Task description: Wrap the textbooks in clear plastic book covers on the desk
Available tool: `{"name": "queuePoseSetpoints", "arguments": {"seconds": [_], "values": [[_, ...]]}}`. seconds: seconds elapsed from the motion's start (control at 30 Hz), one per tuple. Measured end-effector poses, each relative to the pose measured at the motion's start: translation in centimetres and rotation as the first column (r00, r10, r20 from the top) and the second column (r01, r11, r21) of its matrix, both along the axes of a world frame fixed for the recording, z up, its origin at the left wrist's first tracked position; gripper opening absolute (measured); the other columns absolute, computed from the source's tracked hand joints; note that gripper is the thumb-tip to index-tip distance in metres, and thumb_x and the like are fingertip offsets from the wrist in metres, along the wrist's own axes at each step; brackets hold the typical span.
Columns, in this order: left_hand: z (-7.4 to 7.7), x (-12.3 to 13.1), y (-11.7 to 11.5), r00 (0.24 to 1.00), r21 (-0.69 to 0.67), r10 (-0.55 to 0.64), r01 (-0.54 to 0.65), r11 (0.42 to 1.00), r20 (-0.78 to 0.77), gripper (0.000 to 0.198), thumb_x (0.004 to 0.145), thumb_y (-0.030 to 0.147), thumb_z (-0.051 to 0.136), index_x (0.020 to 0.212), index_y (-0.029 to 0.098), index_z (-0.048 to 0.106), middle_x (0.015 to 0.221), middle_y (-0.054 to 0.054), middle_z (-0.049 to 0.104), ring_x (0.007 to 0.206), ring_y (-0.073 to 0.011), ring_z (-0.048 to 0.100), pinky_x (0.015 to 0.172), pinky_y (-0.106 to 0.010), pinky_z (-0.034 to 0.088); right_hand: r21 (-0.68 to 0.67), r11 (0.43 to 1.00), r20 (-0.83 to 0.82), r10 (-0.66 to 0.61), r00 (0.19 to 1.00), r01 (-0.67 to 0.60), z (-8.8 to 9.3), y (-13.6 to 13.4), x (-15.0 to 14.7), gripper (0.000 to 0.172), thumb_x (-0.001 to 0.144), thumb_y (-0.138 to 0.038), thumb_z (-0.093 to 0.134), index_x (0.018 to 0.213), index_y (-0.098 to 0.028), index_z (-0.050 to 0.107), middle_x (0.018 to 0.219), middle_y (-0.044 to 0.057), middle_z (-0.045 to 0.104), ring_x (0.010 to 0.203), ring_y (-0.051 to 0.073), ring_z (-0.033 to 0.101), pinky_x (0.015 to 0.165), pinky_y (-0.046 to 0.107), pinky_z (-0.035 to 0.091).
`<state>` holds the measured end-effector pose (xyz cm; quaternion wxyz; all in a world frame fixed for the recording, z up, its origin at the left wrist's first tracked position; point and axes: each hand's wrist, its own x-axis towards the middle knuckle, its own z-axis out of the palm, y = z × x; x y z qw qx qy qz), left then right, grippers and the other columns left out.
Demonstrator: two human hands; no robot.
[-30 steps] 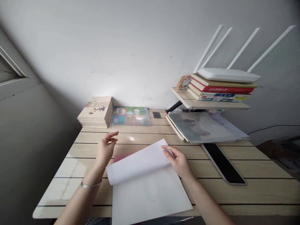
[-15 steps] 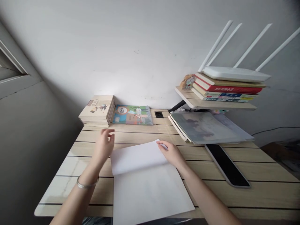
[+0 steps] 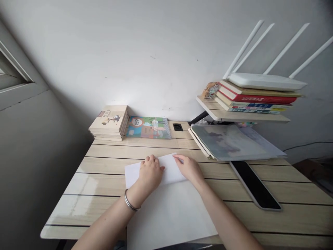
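A large white sheet of paper (image 3: 171, 215) lies in front of me on the desk and hangs a little over its near edge. Across its far end is a white paper flap (image 3: 132, 175), which looks folded back toward me. My left hand (image 3: 151, 172), with a metal bangle at the wrist, rests on this flap, knuckles up and fingers curled, apparently holding nothing. At the flap's far right corner, my right hand (image 3: 188, 168) pinches the paper between thumb and fingers.
Left at the back, a stack of books (image 3: 110, 121) stands beside a colourful textbook (image 3: 148, 127). A socket (image 3: 178, 127) is set in the desk (image 3: 99, 180). On the right are folders (image 3: 229, 142), a phone (image 3: 256, 185) and a raised shelf (image 3: 249, 118) with books (image 3: 260, 99) and a router (image 3: 267, 81).
My left hand has come from the left of the paper to the right and down onto the flap. My right hand keeps its pinch at the corner.
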<state>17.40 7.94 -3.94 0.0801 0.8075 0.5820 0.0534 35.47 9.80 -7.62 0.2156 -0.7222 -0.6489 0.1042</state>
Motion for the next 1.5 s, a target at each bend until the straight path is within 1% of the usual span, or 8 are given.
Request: {"name": "queuePoseSetpoints", "arguments": {"seconds": [0.2,0.4,0.73,0.9,0.97,1.07,1.17,1.5], "values": [[-0.2,0.4,0.0,0.999,-0.001,0.04,-0.04,0.999,-0.012,0.033,0.09,0.034,0.048,0.111,0.012,0.061,0.125,-0.018,0.053,0.11,-0.0321,0.049,0.086,-0.046,0.042,-0.056,0.998,-0.003,-0.006,1.0,0.005,0.3,-0.2,-0.3,0.031,0.086,-0.034,0.045,0.103,-0.031,0.071,0.098,0.004,0.073,0.086,0.025,0.067,0.067,0.032,0.047],[-0.8,0.8,1.0,0.994,0.003,0.105,-0.105,0.994,0.007,0.041,0.09,0.038,0.045,0.119,0.013,0.058,0.144,-0.018,0.04,0.118,-0.0345,0.045,0.09,-0.049,0.039,-0.078,0.997,-0.018,-0.002,1.0,0.001,0.5,-0.1,-0.4,0.032,0.087,-0.032,0.044,0.105,-0.031,0.07,0.102,0.004,0.072,0.091,0.025,0.067,0.072,0.032,0.047],[-2.0,0.9,1.5,0.981,0.09,0.192,-0.193,0.977,0.02,0.045,0.089,0.039,0.046,0.129,0.019,0.053,0.151,-0.014,0.03,0.119,-0.0334,0.044,0.09,-0.049,0.039,-0.102,0.995,-0.04,-0.023,0.999,0.019,0.7,-0.1,-0.7,0.032,0.088,-0.03,0.044,0.108,-0.03,0.068,0.106,0.003,0.071,0.096,0.023,0.065,0.076,0.031,0.047],[-2.3,0.8,1.8,0.975,0.131,0.223,-0.222,0.966,0.01,0.051,0.09,0.042,0.043,0.134,0.018,0.048,0.152,-0.01,0.028,0.122,-0.0336,0.042,0.093,-0.051,0.039,-0.086,0.996,-0.05,-0.018,0.999,0.013,0.5,-0.1,-0.5,0.031,0.088,-0.029,0.044,0.108,-0.028,0.068,0.108,0.003,0.07,0.098,0.022,0.064,0.08,0.03,0.047],[-2.2,0.7,1.9,0.978,0.148,0.209,-0.21,0.966,0.021,0.046,0.09,0.041,0.042,0.129,0.021,0.053,0.152,-0.008,0.029,0.126,-0.0339,0.038,0.096,-0.054,0.035,-0.08,0.997,-0.055,-0.013,0.998,0.009,0.5,-0.1,-0.5,0.031,0.088,-0.029,0.044,0.108,-0.028,0.068,0.108,0.003,0.07,0.098,0.022,0.064,0.081,0.031,0.047],[-2.1,0.5,1.7,0.985,0.174,0.168,-0.172,0.97,0.033,0.031,0.09,0.036,0.044,0.109,0.023,0.066,0.151,-0.004,0.032,0.132,-0.0327,0.033,0.102,-0.058,0.029,-0.079,0.997,-0.068,-0.009,0.998,0.003,0.4,0.0,-0.4,0.031,0.087,-0.028,0.044,0.108,-0.027,0.068,0.108,0.003,0.07,0.099,0.022,0.064,0.081,0.031,0.047],[-2.1,0.4,1.5,0.984,0.177,0.169,-0.175,0.969,0.05,0.028,0.09,0.034,0.045,0.102,0.024,0.068,0.151,-0.002,0.033,0.133,-0.0334,0.031,0.103,-0.061,0.026,-0.066,0.998,-0.073,-0.006,0.997,0.001,0.4,0.0,-0.5,0.031,0.087,-0.028,0.045,0.107,-0.028,0.068,0.109,0.003,0.07,0.099,0.022,0.064,0.081,0.031,0.047],[-3.6,0.5,2.0,0.977,0.141,0.211,-0.215,0.966,0.039,0.047,0.09,0.042,0.041,0.133,0.026,0.05,0.154,-0.007,0.025,0.138,-0.0358,0.024,0.106,-0.065,0.019,-0.027,1.0,-0.067,0.008,0.998,-0.01,-0.3,0.1,-0.4,0.031,0.087,-0.027,0.045,0.106,-0.027,0.068,0.106,0.005,0.07,0.099,0.023,0.064,0.082,0.033,0.048]]}}
